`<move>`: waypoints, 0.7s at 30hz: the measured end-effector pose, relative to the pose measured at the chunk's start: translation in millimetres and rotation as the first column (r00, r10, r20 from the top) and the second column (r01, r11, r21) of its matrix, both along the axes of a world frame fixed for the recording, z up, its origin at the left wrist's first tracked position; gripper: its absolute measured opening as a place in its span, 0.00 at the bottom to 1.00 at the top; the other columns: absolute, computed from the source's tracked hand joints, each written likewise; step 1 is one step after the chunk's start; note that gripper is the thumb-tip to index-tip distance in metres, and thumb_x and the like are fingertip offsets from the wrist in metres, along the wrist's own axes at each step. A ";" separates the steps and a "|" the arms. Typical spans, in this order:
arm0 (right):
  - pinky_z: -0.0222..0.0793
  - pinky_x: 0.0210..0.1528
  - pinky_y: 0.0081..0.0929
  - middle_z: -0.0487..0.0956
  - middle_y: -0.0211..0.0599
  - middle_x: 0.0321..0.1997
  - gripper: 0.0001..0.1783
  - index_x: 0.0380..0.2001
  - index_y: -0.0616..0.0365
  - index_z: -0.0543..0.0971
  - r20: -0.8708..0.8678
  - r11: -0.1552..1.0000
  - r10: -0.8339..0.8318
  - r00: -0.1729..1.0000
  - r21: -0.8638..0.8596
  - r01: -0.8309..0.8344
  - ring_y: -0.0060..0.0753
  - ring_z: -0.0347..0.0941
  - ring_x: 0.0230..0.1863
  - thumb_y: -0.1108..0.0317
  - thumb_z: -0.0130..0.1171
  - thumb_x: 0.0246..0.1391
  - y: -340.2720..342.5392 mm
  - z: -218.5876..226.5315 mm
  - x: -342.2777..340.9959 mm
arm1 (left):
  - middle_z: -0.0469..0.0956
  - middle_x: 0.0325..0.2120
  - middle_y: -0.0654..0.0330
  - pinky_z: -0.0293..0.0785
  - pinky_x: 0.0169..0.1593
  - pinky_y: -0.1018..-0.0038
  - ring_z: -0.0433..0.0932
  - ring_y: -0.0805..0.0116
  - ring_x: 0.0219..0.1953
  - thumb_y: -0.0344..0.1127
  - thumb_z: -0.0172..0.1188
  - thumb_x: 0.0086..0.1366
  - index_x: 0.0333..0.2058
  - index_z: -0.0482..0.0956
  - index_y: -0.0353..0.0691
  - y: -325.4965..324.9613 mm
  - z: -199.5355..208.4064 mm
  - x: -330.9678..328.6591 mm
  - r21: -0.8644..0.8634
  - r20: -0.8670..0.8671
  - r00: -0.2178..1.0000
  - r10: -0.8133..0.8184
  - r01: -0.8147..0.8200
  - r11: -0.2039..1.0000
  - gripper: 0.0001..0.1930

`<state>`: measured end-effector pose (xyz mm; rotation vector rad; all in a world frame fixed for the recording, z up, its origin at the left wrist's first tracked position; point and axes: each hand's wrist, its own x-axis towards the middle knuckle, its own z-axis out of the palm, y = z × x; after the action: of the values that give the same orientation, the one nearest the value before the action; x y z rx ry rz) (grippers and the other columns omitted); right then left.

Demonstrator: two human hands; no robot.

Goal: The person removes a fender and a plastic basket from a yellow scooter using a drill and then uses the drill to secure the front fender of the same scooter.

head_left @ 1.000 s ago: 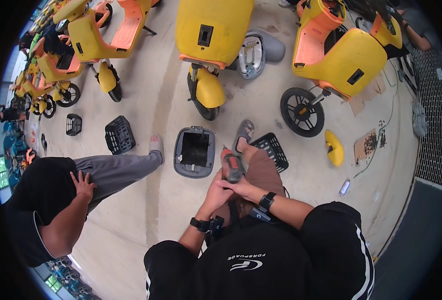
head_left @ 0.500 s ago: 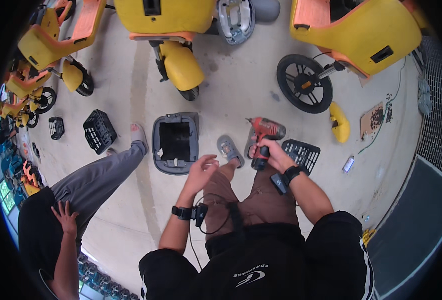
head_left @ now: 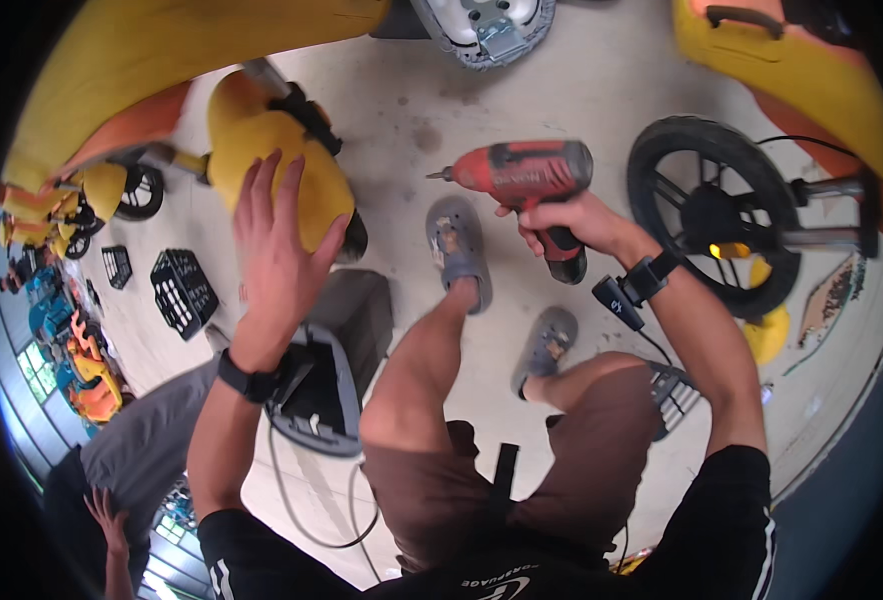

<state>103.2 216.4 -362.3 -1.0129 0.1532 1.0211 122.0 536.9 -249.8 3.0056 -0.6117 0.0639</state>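
My right hand [head_left: 572,222] is wrapped round the handle of a red and black cordless drill [head_left: 527,168], whose bit points left. My left hand [head_left: 284,225] is spread, palm down, with nothing in it. It overlaps the yellow front fender [head_left: 262,130] of a scooter in this view; I cannot tell whether it touches. Below that hand stands a grey box with an open top [head_left: 347,310], partly hidden by my forearm. A black strap with a small device sits on each of my wrists.
A scooter's black front wheel [head_left: 714,215] stands at the right, with a yellow fender [head_left: 765,335] on the floor beside it. Black baskets [head_left: 184,292] lie at the left, another [head_left: 674,400] by my right knee. A grey shell part [head_left: 487,30] is ahead. Another person's leg [head_left: 152,420] is at the left.
I have stepped forward, closer to the scooters. My left hand has reached out ahead and spread its fingers; my right hand has carried the drill forward. The grey box now lies to my left.
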 end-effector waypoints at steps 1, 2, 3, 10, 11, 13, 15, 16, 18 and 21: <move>0.68 0.27 0.24 0.74 0.33 0.21 0.17 0.41 0.66 0.75 -0.018 0.999 -0.008 1.000 0.045 0.009 0.24 0.72 0.23 0.67 0.56 0.50 7.9 -15.2 16.4 | 0.63 0.59 0.50 0.55 0.62 0.53 0.59 0.46 0.62 0.42 0.67 0.52 0.58 0.66 0.40 3.3 -6.4 8.7 0.057 0.003 0.999 -0.048 0.048 0.997 0.35; 0.68 0.27 0.24 0.74 0.33 0.21 0.17 0.41 0.66 0.75 -0.016 0.998 -0.012 1.000 0.064 0.013 0.24 0.72 0.23 0.67 0.56 0.50 18.3 -39.2 28.7 | 0.63 0.59 0.51 0.54 0.63 0.53 0.59 0.47 0.62 0.44 0.68 0.52 0.57 0.68 0.41 7.1 -11.3 12.9 0.121 -0.001 0.996 -0.090 0.089 0.989 0.34; 0.68 0.26 0.24 0.75 0.33 0.22 0.17 0.41 0.67 0.75 -0.005 0.989 0.004 1.000 0.145 -0.003 0.24 0.72 0.22 0.66 0.56 0.51 29.3 -62.8 40.8 | 0.63 0.59 0.52 0.53 0.63 0.52 0.59 0.48 0.62 0.45 0.68 0.52 0.56 0.70 0.42 11.2 -16.9 15.6 0.213 -0.004 0.994 -0.110 0.109 0.971 0.33; 0.72 0.26 0.27 0.76 0.38 0.24 0.16 0.39 0.67 0.76 -0.015 0.891 0.059 0.998 0.452 -0.046 0.28 0.73 0.22 0.67 0.56 0.48 99.5 -144.9 89.1 | 0.65 0.59 0.51 0.48 0.65 0.50 0.57 0.45 0.64 0.54 0.68 0.50 0.52 0.76 0.45 23.6 -27.9 10.2 0.427 -0.027 0.996 -0.089 0.092 0.899 0.32; 0.72 0.26 0.28 0.77 0.38 0.26 0.17 0.39 0.67 0.76 -0.002 0.855 0.039 0.999 0.517 -0.032 0.28 0.73 0.22 0.67 0.57 0.47 105.4 -143.6 87.9 | 0.61 0.61 0.49 0.48 0.65 0.49 0.56 0.44 0.65 0.53 0.69 0.49 0.53 0.75 0.44 29.1 -23.0 4.6 0.373 -0.046 0.998 -0.031 0.046 0.927 0.34; 0.72 0.25 0.29 0.77 0.38 0.32 0.20 0.42 0.66 0.76 0.056 0.785 0.036 0.998 0.617 -0.063 0.29 0.73 0.22 0.68 0.59 0.43 110.6 -140.0 91.6 | 0.47 0.66 0.46 0.47 0.66 0.48 0.50 0.40 0.67 0.51 0.74 0.44 0.60 0.65 0.44 47.9 -24.8 -7.9 0.140 -0.024 0.998 0.064 -0.060 0.988 0.45; 0.70 0.23 0.25 0.77 0.37 0.33 0.19 0.41 0.65 0.76 0.121 0.765 0.026 0.992 0.636 -0.098 0.26 0.72 0.22 0.70 0.60 0.43 113.4 -118.1 95.6 | 0.42 0.68 0.47 0.49 0.67 0.53 0.49 0.49 0.68 0.48 0.78 0.40 0.68 0.45 0.44 64.3 -23.2 -22.9 -0.001 -0.089 0.942 0.323 -0.325 0.946 0.61; 0.69 0.23 0.24 0.77 0.37 0.33 0.18 0.41 0.64 0.77 0.124 0.780 0.025 0.992 0.619 -0.097 0.25 0.72 0.22 0.70 0.60 0.43 117.2 -106.8 95.3 | 0.42 0.68 0.48 0.49 0.67 0.56 0.49 0.53 0.68 0.48 0.79 0.38 0.69 0.40 0.44 75.5 -23.3 -28.6 -0.125 -0.199 0.862 0.467 -0.495 0.860 0.66; 0.68 0.22 0.23 0.77 0.36 0.33 0.17 0.40 0.63 0.77 0.173 0.801 0.101 0.980 0.570 -0.184 0.25 0.72 0.22 0.71 0.60 0.43 121.9 -103.3 100.0 | 0.45 0.68 0.49 0.54 0.66 0.60 0.54 0.57 0.67 0.46 0.80 0.37 0.69 0.35 0.44 80.1 -23.4 -26.0 -0.224 -0.245 0.829 0.502 -0.552 0.803 0.69; 0.67 0.21 0.22 0.77 0.35 0.34 0.16 0.39 0.62 0.77 0.235 0.832 0.062 0.970 0.525 -0.180 0.23 0.72 0.23 0.72 0.59 0.43 138.1 -110.7 93.0 | 0.52 0.65 0.49 0.64 0.61 0.61 0.63 0.56 0.62 0.46 0.80 0.37 0.69 0.36 0.44 79.8 -27.8 -18.1 -0.311 -0.332 0.808 0.487 -0.581 0.752 0.69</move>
<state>196.3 354.5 -473.0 -0.6005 -0.3691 0.9863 103.9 616.8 -277.6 2.6172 0.2857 -0.1173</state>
